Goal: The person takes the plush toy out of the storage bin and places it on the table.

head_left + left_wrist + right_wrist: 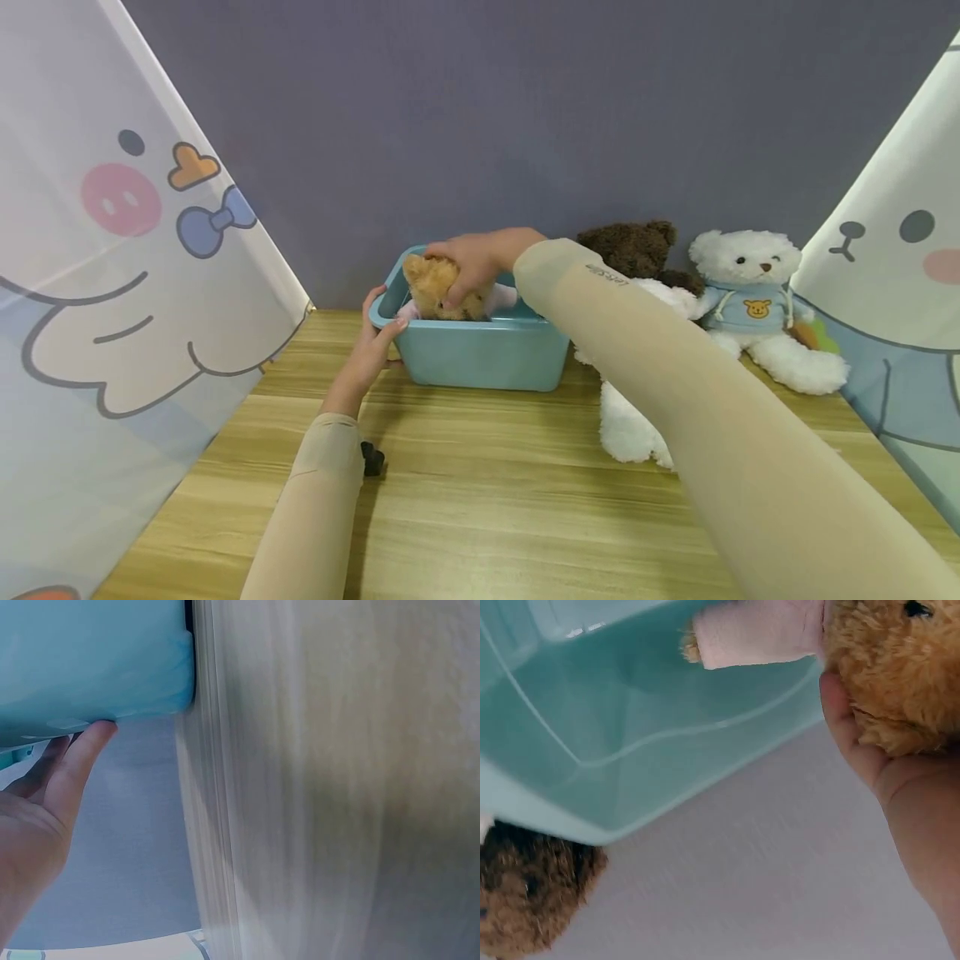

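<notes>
A light-brown teddy bear (431,283) in a pink top sits inside a blue plastic bin (480,354), its head above the rim. My right hand (480,258) grips the bear's head from above; in the right wrist view, fingers lie against the fur of the teddy bear (892,682), and one pink sleeve reaches across the bin's inside. At the bin's left end, my left hand (367,346) holds the rim near the front corner. The left wrist view has the left hand (45,817) against the outer wall of the bin (97,667).
Right of the bin are a dark-brown bear (630,246), a white bear in a blue hoodie (738,258) and another white plush (630,425), partly hidden by my right arm. A small black object (372,460) lies beside my left forearm on the wooden table (480,500).
</notes>
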A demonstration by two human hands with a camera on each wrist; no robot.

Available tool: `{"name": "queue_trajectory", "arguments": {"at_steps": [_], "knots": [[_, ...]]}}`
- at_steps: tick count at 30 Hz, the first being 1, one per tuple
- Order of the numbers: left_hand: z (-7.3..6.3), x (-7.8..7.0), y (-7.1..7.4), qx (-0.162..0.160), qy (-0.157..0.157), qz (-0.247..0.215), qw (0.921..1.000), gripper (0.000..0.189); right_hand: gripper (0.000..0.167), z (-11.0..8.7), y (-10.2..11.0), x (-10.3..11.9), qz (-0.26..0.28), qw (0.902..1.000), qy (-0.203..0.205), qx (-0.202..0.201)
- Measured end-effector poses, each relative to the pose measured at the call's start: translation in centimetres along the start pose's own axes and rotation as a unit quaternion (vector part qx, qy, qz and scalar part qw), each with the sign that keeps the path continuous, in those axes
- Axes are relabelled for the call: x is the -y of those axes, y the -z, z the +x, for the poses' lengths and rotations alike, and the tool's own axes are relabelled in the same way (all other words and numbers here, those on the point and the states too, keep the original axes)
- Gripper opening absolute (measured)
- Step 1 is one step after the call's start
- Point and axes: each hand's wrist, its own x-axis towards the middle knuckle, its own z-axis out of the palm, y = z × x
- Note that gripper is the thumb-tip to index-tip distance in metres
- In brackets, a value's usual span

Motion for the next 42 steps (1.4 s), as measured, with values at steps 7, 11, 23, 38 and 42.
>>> {"name": "queue_trajectory", "arguments": {"at_steps": [7, 11, 23, 38, 42], "knots": [[-0.1, 0.0, 0.1, -0.002, 0.005, -0.003, 1.0, 0.079, 0.085, -2.0, 2.5, 1.0, -0.008, 0.9994, -0.033, 0.001], [-0.3, 0.0, 0.2, -0.002, 0.008, -0.007, 0.9999, 0.08, 0.083, -3.3, 3.9, 1.6, -0.017, 0.999, -0.042, 0.007], [-0.6, 0.0, 0.6, -0.007, 0.011, -0.011, 0.9999, 0.08, 0.083, -5.4, 7.0, 1.9, -0.022, 0.998, -0.044, -0.039], [-0.4, 0.3, 0.3, 0.004, 0.005, -0.015, 0.9999, 0.079, 0.078, -10.4, 7.7, -0.7, 0.004, 0.9849, -0.025, -0.171], [-0.2, 0.2, 0.4, 0.005, 0.004, -0.014, 0.9999, 0.08, 0.076, -12.1, 8.9, -0.3, -0.006, 0.9817, -0.038, -0.187]]}}
